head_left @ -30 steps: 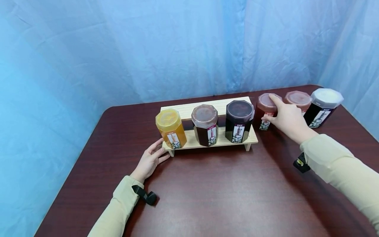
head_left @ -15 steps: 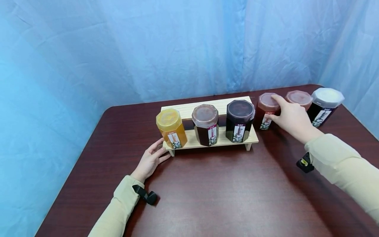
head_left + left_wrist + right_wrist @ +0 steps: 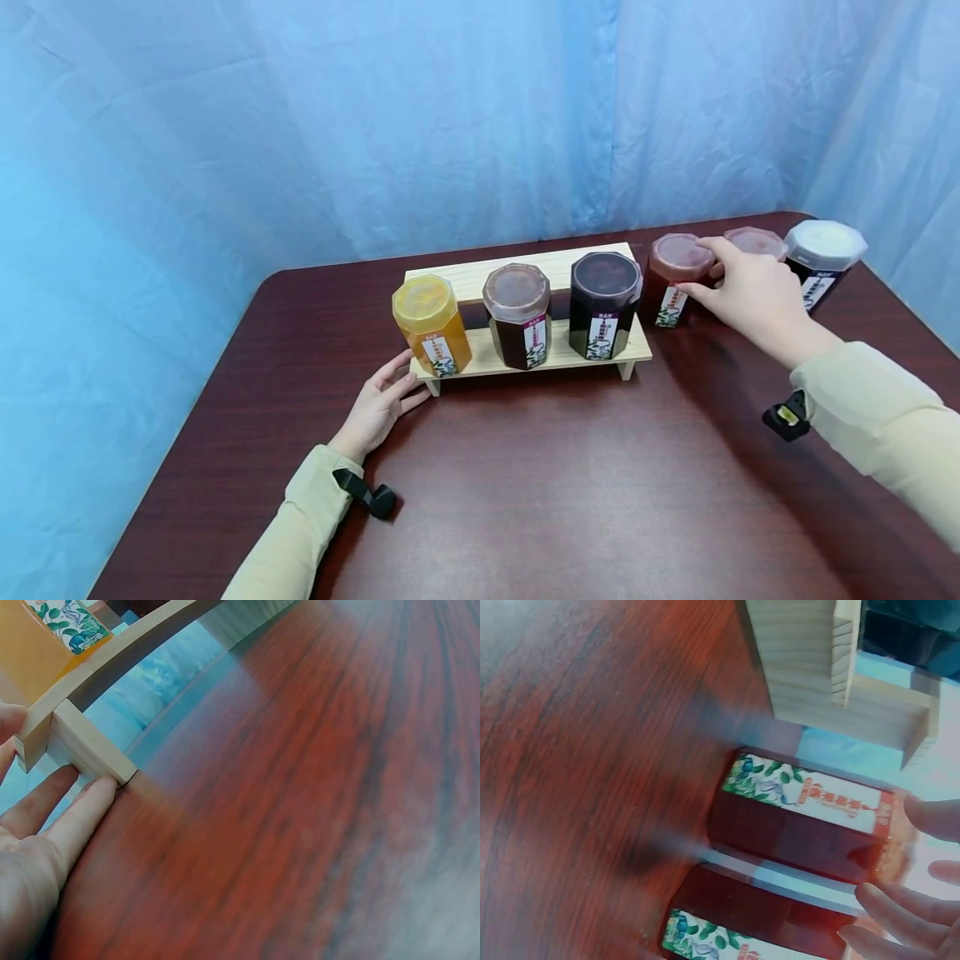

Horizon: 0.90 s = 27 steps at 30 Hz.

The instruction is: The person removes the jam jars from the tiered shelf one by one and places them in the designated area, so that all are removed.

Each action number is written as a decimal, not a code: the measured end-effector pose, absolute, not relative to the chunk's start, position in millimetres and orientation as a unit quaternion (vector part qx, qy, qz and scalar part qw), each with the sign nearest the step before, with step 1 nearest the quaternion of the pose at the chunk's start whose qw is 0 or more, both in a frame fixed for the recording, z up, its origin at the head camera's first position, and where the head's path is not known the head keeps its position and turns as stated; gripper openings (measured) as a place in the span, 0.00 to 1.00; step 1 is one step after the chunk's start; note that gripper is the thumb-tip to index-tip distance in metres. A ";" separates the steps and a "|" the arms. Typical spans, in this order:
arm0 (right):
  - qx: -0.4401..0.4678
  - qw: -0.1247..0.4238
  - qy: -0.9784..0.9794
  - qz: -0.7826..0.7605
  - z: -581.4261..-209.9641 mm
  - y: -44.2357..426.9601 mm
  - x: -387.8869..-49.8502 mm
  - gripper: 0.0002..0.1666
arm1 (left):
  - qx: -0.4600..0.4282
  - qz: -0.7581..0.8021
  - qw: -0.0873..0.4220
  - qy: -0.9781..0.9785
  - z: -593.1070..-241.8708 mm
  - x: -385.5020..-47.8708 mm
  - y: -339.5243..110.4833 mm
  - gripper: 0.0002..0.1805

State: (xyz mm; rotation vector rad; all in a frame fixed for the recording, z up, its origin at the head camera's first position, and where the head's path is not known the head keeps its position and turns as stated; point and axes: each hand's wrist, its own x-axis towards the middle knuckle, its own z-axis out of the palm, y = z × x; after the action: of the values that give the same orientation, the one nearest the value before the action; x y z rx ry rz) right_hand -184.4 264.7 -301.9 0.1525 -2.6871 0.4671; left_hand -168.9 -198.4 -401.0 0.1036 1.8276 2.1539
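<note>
1 rack [image 3: 551, 268] holds 3 of 6 jars [image 3: 517, 321].

Backed and flanked by pale blue cloth [image 3: 450, 125], hanging in folds, brightest at left. Furnished with a dark reddish-brown table [image 3: 570, 492], rounded at its far corners, catching a pale sheen.

Red jar [image 3: 667, 277]: faceted, dark red, pale lid [image 3: 678, 252] on; white label [image 3: 670, 305] with red print and green leaves; upright on the worktop [image 3: 525, 483], just right of the rack [image 3: 521, 273]; right fingers [image 3: 717, 247] pinching it near the lid
Rack: pale wood, two-stepped, short-legged; upright; left fingers [image 3: 86, 811] touching its left end
</note>
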 end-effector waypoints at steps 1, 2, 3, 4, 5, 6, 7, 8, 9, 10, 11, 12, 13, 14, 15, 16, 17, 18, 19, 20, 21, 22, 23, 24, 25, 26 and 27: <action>0.055 0.206 -0.962 0.169 -301.0 264.5 -183.3 0.32 | 0.038 0.752 0.157 0.639 -401.2 -168.9 -198.5 0.31; 0.057 0.208 -0.961 0.172 -300.1 264.0 -182.3 0.32 | 0.038 0.752 0.156 0.639 -401.4 -168.8 -198.6 0.31; 0.059 0.213 -0.959 0.175 -299.3 263.5 -181.3 0.32 | 0.038 0.752 0.156 0.639 -401.6 -168.7 -198.6 0.31; 0.062 0.217 -0.958 0.179 -298.4 262.8 -180.3 0.31 | 0.039 0.752 0.156 0.639 -401.7 -168.7 -198.6 0.31; 0.065 0.222 -0.956 0.182 -297.4 262.0 -179.3 0.31 | 0.038 0.753 0.156 0.639 -401.8 -168.7 -198.6 0.31; 0.069 0.226 -0.954 0.186 -296.4 261.0 -178.5 0.32 | 0.038 0.752 0.156 0.639 -401.8 -168.8 -198.7 0.31; 0.072 0.229 -0.952 0.191 -295.2 259.9 -177.7 0.32 | 0.037 0.752 0.155 0.640 -401.9 -168.8 -198.7 0.31; 0.075 0.232 -0.950 0.195 -294.0 258.9 -176.9 0.32 | 0.036 0.752 0.155 0.640 -401.9 -168.9 -198.7 0.31; 0.079 0.235 -0.948 0.199 -292.8 257.8 -176.1 0.32 | 0.035 0.752 0.155 0.640 -401.8 -168.9 -198.7 0.31; 0.083 0.239 -0.946 0.203 -291.4 256.6 -175.1 0.32 | 0.034 0.751 0.154 0.641 -401.7 -169.0 -198.7 0.30; 0.087 0.241 -0.944 0.207 -290.0 255.3 -174.3 0.33 | 0.032 0.752 0.153 0.641 -401.6 -169.1 -198.6 0.30; 0.092 0.243 -0.942 0.211 -288.6 253.9 -173.4 0.33 | 0.035 0.749 0.153 0.644 -401.6 -169.4 -198.7 0.31; 0.095 0.246 -0.941 0.213 -287.1 252.4 -172.4 0.33 | 0.033 0.750 0.153 0.643 -401.5 -169.2 -198.7 0.31; 0.099 0.248 -0.939 0.216 -285.6 250.8 -171.3 0.33 | 0.033 0.751 0.153 0.642 -401.4 -169.1 -198.7 0.31; 0.103 0.250 -0.938 0.218 -284.1 249.1 -170.3 0.34 | 0.032 0.752 0.153 0.641 -401.3 -169.0 -198.6 0.31; 0.107 0.251 -0.936 0.221 -282.6 247.5 -169.4 0.34 | 0.033 0.752 0.153 0.641 -401.1 -168.9 -198.5 0.31; 0.111 0.250 -0.935 0.224 -281.1 245.9 -168.6 0.34 | 0.033 0.752 0.153 0.640 -401.0 -168.9 -198.5 0.31; 0.116 0.248 -0.934 0.230 -279.6 244.5 -167.9 0.35 | 0.034 0.752 0.153 0.640 -400.9 -168.8 -198.3 0.31; 0.122 0.242 -0.933 0.238 -278.2 243.1 -167.4 0.35 | 0.032 0.755 0.153 0.637 -400.8 -168.6 -198.1 0.31; 0.130 0.234 -0.930 0.251 -277.0 242.1 -167.0 0.36 | 0.033 0.755 0.154 0.636 -400.7 -168.6 -198.0 0.31; 0.138 0.223 -0.928 0.265 -275.8 241.2 -166.7 0.37 | 0.034 0.755 0.154 0.636 -400.8 -168.6 -198.0 0.31; 0.146 0.210 -0.926 0.279 -274.8 240.5 -166.5 0.38 | 0.034 0.755 0.154 0.636 -400.9 -168.6 -198.0 0.31; 0.153 0.197 -0.923 0.294 -273.9 239.9 -166.4 0.40 | 0.034 0.755 0.153 0.636 -401.0 -168.6 -197.9 0.31; 0.160 0.183 -0.920 0.309 -273.4 239.2 -166.4 0.41 | 0.034 0.754 0.152 0.638 -401.2 -168.7 -198.0 0.31; 0.166 0.171 -0.916 0.321 -273.2 238.5 -166.5 0.43 | 0.033 0.753 0.152 0.640 -401.4 -168.7 -198.0 0.31; 0.172 0.160 -0.914 0.332 -273.4 237.9 -166.3 0.45 | 0.034 0.751 0.152 0.642 -401.6 -168.6 -198.1 0.31; 0.180 0.150 -0.909 0.345 -274.4 237.3 -166.7 0.47 | 0.034 0.750 0.152 0.643 -401.9 -168.5 -198.3 0.32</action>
State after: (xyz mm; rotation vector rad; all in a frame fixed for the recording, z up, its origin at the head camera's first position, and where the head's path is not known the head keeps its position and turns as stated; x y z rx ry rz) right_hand -166.7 237.3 -274.4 0.5164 -2.6101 0.9917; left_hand -168.5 -198.3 -401.9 0.0982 1.8463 2.1514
